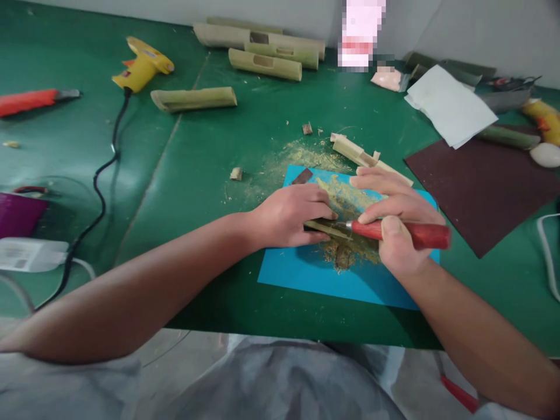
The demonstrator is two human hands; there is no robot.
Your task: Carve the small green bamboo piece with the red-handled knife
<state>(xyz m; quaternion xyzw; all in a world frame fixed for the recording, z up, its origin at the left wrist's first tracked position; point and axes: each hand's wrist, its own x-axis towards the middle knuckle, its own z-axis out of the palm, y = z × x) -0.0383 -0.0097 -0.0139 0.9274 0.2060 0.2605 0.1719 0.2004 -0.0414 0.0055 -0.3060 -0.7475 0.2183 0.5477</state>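
In the head view, the bamboo piece [330, 228] lies at the centre, over the blue sheet [297, 274] on the green counter [210, 210]. From 9 o'clock, the left hand [301, 213] pinches it, its grip closed between thumb and fingers. From 3 o'clock, the right hand [400, 216] has its grip closed on the red-handled tool [422, 234], whose metal shank points to 9 o'clock; its tip is hard to make out. Measured from the bamboo piece, a notched tube [356, 153] lies near at 1 o'clock, bamboo tubes [265, 64] at 11 and a yellow glue gun [144, 65] at 10.
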